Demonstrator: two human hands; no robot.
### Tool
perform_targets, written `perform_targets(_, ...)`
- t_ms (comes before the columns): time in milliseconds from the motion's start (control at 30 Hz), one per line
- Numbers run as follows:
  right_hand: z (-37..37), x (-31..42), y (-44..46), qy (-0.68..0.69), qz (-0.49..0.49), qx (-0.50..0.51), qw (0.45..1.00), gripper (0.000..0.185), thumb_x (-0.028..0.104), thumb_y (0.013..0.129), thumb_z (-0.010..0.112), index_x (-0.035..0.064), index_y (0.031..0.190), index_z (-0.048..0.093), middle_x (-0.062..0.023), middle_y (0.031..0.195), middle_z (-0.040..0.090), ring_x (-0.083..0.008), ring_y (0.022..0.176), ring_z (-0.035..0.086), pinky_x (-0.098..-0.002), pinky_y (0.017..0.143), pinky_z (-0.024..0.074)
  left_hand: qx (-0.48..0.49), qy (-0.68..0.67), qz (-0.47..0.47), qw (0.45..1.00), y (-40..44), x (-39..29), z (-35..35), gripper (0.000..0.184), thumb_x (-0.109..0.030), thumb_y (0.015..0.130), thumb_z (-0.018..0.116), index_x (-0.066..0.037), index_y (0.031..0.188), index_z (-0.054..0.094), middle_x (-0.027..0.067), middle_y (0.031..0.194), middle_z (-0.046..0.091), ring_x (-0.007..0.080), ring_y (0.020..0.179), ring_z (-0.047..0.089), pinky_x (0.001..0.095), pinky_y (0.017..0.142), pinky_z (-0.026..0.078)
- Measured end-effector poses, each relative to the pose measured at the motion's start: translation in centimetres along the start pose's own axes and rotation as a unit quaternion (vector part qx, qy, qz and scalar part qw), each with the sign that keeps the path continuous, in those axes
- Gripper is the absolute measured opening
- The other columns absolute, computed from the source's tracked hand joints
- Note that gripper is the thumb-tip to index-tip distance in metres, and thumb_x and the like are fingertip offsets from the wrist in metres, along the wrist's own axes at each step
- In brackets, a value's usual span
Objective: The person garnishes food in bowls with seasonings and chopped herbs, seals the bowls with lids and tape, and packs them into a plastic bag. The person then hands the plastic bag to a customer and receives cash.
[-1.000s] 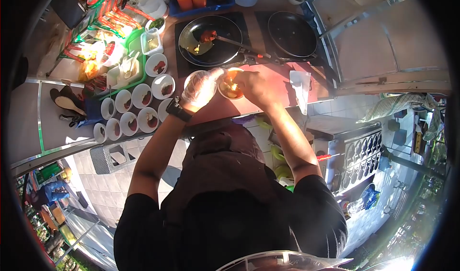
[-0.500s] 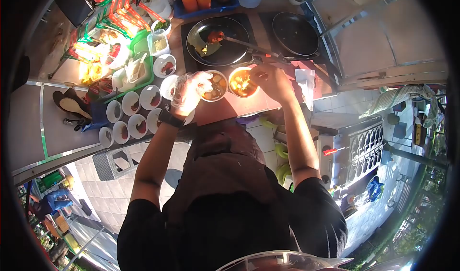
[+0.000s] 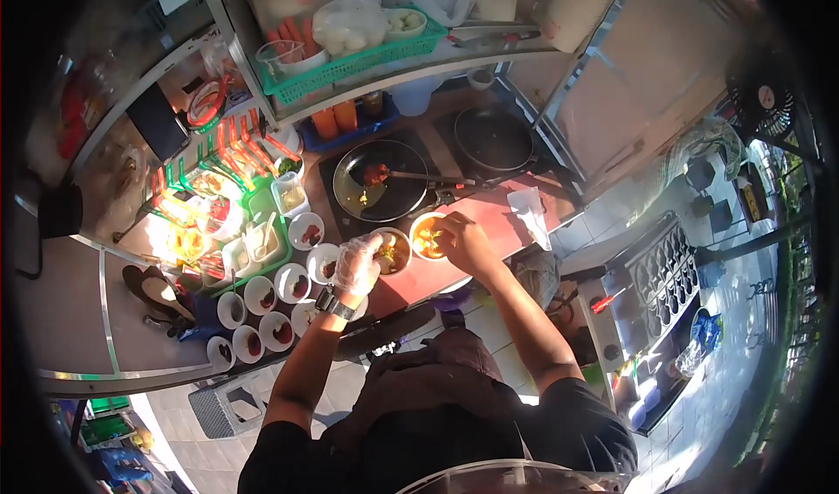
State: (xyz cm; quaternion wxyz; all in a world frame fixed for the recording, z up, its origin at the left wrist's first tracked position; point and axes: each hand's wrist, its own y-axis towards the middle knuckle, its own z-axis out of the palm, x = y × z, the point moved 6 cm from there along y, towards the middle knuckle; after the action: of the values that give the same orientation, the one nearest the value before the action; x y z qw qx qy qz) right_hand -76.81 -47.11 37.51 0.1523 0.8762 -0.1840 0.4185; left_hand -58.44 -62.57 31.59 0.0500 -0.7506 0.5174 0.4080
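Observation:
Two filled bowls stand side by side on the red counter (image 3: 411, 291). My left hand (image 3: 357, 265), in a clear plastic glove, has its fingers closed at the rim of the left bowl (image 3: 393, 253), which holds brown broth with pieces in it. At the right bowl (image 3: 427, 238), filled with orange soup, my bare right hand (image 3: 461, 242) has its fingers closed on the right rim. Behind them a black pan (image 3: 379, 182) holds some yellowish liquid and a red-headed spatula (image 3: 419, 177) lying across its edge.
Several white bowls (image 3: 260, 295) with red paste stand at the left, beside a green tray (image 3: 262, 201). A second pan (image 3: 494, 138) is at the back right. A green basket (image 3: 354, 64) sits on the shelf above. White paper (image 3: 529, 214) lies at the right edge.
The view has tilted up, showing the shelf. My hands, first close together by the bowls, have moved apart, and the left bowl has come into view beside my gloved hand.

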Motion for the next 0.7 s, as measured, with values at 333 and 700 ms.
perform_targets(333,-15.3,7.8,12.9,-0.063,-0.31,-0.164,0.934,0.027,0.0,0.086,0.07,0.003,0.113,0.07,-0.0178,0.118,0.068,-0.0399,0.115,0.062,-0.0491,0.099,0.0511,-0.176,0.187,0.224,0.94,24.5,-21.6,-13.2,0.024,-0.001,0.091,0.064,-0.005,0.113,0.07,0.0201,0.106,0.073,0.0418,0.096,0.071,0.0479,0.083,0.058)
perform_targets(700,-19.3,5.0,23.7,-0.29,-0.346,-0.186,0.873,0.034,0.015,0.082,0.079,0.0081,0.115,0.071,-0.0103,0.122,0.066,-0.0324,0.116,0.061,-0.0465,0.098,0.0521,0.017,0.72,-0.018,0.693,44.6,-14.7,-14.0,0.041,-0.03,0.101,0.054,0.001,0.125,0.066,0.0237,0.131,0.069,0.0366,0.119,0.07,0.0417,0.106,0.055)
